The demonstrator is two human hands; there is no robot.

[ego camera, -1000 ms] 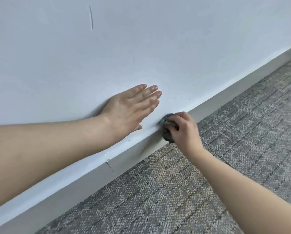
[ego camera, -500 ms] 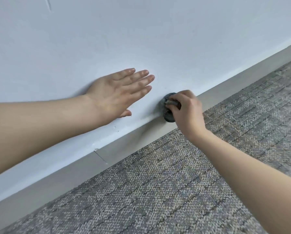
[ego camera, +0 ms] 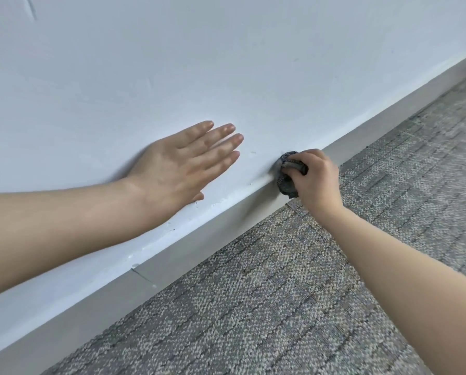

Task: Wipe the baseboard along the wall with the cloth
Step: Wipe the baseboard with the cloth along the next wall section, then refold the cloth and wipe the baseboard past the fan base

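Left hand flat against the white wall, fingers straight and together, holding nothing. Below, grey baseboard slanting from near left to far right. Further right, dark bunched cloth pressed on the baseboard's top edge, gripped in the curled fingers of the right hand. Nearest, grey carpet

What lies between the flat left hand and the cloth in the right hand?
Only bare white wall with small paint nicks lies between the left hand and the cloth; the head view shows it.
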